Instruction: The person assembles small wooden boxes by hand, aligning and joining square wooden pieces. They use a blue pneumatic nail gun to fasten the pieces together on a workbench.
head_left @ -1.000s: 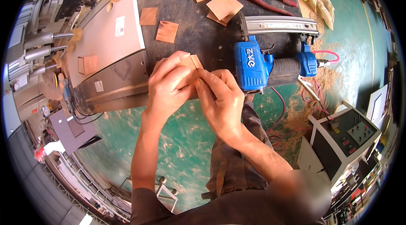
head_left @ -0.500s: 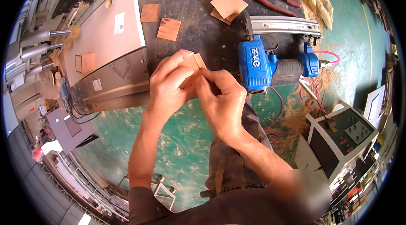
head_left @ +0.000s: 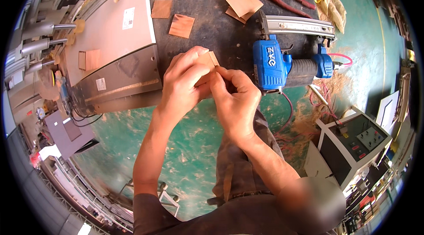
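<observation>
My left hand (head_left: pixel 183 78) is closed around a small square wood piece (head_left: pixel 206 59), held up at the near edge of the dark workbench (head_left: pixel 212 18). Thumb and fingertips of my right hand (head_left: pixel 236 98) pinch the piece's right edge, which shows a lighter strip along it. Fingers hide most of the wood, so I cannot tell whether it is one layer or two. Just right of my hands, a blue nail gun (head_left: pixel 268 65) lies on its side on the bench. Two loose wood squares (head_left: pixel 181 26) lie beyond my left hand.
More wood squares (head_left: pixel 244 1) are scattered at the far side, beside red-handled pincers (head_left: pixel 289 0). A metal rail-like magazine (head_left: pixel 300 26) extends from the nail gun. At left stands a large panel (head_left: pixel 110 27) with clamp cylinders. A control cabinet (head_left: pixel 353 142) is at right.
The view has shifted slightly, so the bench and its things sit a little differently in the picture. Both hands still grip the wood piece, with hardly any change of grip.
</observation>
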`<move>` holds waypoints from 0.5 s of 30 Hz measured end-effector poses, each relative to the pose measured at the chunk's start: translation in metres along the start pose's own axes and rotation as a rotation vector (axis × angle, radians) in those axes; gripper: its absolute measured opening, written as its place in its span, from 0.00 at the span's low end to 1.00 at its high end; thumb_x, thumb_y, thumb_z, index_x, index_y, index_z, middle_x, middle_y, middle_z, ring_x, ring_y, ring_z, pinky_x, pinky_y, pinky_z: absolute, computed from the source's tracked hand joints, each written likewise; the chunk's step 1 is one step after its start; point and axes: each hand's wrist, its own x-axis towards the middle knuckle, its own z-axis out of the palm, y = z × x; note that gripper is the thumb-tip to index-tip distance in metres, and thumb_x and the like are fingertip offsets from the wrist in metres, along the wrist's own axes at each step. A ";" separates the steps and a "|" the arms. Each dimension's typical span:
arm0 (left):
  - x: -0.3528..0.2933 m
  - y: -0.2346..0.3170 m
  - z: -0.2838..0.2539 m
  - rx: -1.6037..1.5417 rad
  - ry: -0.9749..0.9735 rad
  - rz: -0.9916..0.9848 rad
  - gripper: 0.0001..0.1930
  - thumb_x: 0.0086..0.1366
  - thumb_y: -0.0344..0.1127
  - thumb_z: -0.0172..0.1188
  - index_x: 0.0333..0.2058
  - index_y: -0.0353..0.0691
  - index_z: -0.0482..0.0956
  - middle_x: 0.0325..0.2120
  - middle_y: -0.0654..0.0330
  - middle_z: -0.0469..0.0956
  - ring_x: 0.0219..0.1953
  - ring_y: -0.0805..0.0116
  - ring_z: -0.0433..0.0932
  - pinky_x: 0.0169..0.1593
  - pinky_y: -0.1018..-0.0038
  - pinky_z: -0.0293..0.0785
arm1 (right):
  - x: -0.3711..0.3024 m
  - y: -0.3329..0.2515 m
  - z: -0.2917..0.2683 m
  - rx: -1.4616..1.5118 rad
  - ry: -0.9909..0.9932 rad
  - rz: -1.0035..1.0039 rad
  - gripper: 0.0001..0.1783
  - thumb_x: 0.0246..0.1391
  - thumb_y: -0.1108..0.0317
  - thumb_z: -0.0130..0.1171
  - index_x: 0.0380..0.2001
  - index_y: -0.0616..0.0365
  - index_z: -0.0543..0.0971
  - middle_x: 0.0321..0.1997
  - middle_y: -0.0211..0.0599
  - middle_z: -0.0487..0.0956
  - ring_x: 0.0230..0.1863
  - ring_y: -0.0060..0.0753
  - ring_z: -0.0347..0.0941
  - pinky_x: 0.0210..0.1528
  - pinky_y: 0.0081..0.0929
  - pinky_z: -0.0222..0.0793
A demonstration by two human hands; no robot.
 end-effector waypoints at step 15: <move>-0.004 -0.002 0.000 -0.074 0.074 -0.016 0.16 0.48 0.24 0.76 0.36 0.37 0.81 0.49 0.52 0.81 0.46 0.48 0.82 0.49 0.59 0.80 | 0.008 -0.008 -0.005 0.186 -0.080 0.221 0.13 0.58 0.71 0.66 0.41 0.71 0.86 0.30 0.30 0.83 0.31 0.15 0.73 0.33 0.17 0.70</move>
